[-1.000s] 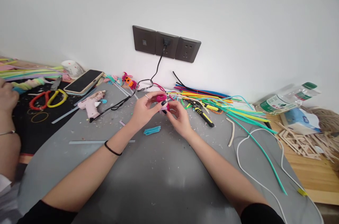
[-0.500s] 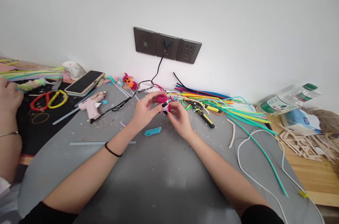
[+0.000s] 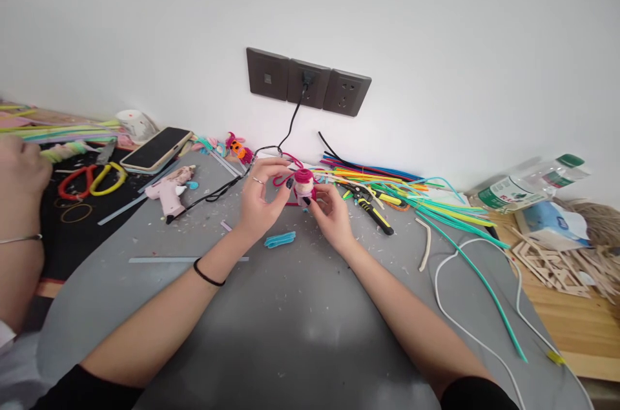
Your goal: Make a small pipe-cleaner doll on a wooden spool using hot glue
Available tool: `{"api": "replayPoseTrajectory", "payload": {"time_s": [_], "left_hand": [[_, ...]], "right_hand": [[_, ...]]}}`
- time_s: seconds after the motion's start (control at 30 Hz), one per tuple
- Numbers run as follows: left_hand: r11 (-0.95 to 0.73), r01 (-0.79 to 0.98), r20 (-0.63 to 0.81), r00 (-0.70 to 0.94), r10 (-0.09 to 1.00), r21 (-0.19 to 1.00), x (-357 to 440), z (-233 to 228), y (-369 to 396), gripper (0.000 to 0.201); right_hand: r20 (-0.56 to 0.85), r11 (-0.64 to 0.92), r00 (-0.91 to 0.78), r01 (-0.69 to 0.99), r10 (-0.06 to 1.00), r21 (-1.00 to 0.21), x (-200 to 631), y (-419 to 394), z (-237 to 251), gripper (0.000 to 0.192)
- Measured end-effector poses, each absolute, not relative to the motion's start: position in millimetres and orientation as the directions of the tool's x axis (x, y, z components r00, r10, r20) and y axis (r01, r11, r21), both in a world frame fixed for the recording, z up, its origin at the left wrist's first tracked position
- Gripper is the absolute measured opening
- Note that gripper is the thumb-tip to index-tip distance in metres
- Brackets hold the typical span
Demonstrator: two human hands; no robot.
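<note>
Crowding the far left edge of the desk (image 3: 300, 332), a co-worker's hand (image 3: 22, 168) rests by pastel pipe cleaners, with red and yellow scissors (image 3: 92, 179) and a phone (image 3: 155, 148) lying just beyond it on a black mat. Right of these a pink glue gun (image 3: 169, 189) lies on the grey mat, its black cord running to the wall sockets (image 3: 307, 81). Near the centre, the left hand (image 3: 259, 200) pinches a magenta pipe cleaner strand with curled fingers, while the right hand (image 3: 329, 213) grips the base of a small pink-and-cream pipe cleaner figure (image 3: 303, 185), held upright just above the desk. A folded blue piece (image 3: 279, 239) lies just near of the hands. The broad near part of the grey mat gives open room. Further right lie yellow-handled pliers (image 3: 371, 206), a fan of coloured pipe cleaners (image 3: 411, 187), a white wire loop, and a tipped bottle (image 3: 527, 181) whose green label is too small to read. Compared with a second ago, the figure now stands higher and upright, with the left hand drawn back from it.
</note>
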State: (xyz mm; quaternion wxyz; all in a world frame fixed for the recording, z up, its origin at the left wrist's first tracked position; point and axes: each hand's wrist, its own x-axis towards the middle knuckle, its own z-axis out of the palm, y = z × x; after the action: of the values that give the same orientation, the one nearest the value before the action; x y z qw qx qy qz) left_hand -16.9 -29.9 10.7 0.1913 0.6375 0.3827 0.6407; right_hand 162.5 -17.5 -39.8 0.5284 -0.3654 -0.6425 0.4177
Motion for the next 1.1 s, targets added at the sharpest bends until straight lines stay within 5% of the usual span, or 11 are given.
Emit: {"api": "replayPoseTrajectory", "payload": {"time_s": [0.43, 1.1], "left_hand": [[-0.621, 0.239, 0.661, -0.157, 0.734, 0.747, -17.2, 8.6, -30.0, 0.01], [-0.385, 0.134, 0.404, -0.165, 0.9, 0.913, -17.1, -4.1, -18.2, 0.046]], "right_hand": [[0.334, 0.334, -0.121, -0.024, 0.935, -0.942, 161.9, -15.0, -41.8, 0.037], [0.327, 0.326, -0.101, -0.027, 0.939, -0.945, 161.5, -15.6, -40.4, 0.035]]}}
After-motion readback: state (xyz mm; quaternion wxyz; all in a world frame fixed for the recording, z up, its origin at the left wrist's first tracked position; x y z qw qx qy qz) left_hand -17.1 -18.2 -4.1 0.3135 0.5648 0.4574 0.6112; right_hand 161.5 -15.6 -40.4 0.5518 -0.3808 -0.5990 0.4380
